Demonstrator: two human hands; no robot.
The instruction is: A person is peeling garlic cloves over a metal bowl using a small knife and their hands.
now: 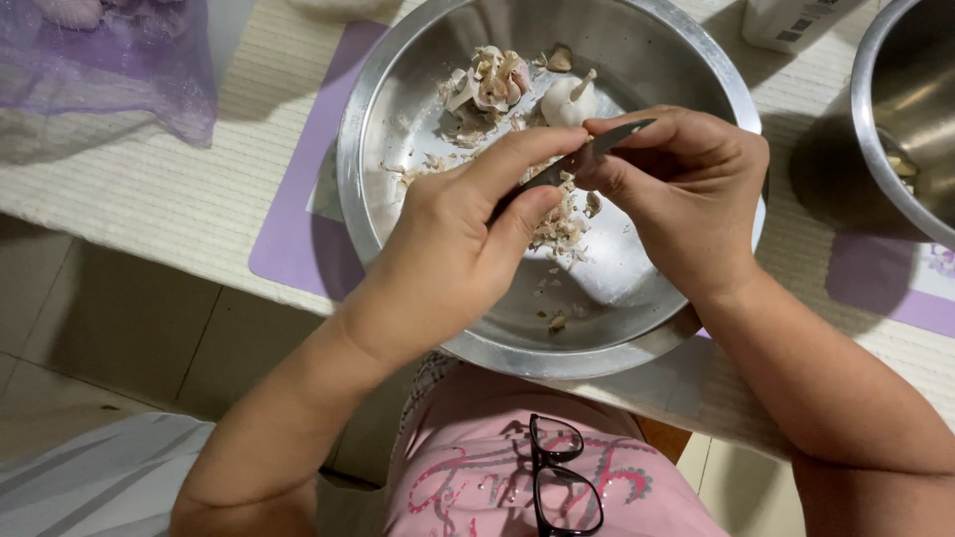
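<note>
A small knife (582, 159) is gripped in the left hand (453, 254), thumb and forefinger closed round its handle, blade pointed toward 2 o'clock. The right hand (686, 204) is pinched shut at the blade, whatever's held there is hidden by the fingers, can't be made out. Both hands are held over a big steel bowl (398, 89) on the bench (149, 189). Garlic skins (562, 229) are scattered right under the hands; a garlic bulb (569, 99) sits at 12 o'clock. A second steel bowl (895, 109) is seen at 2 o'clock, a purple mesh bag (109, 70) at 10.
</note>
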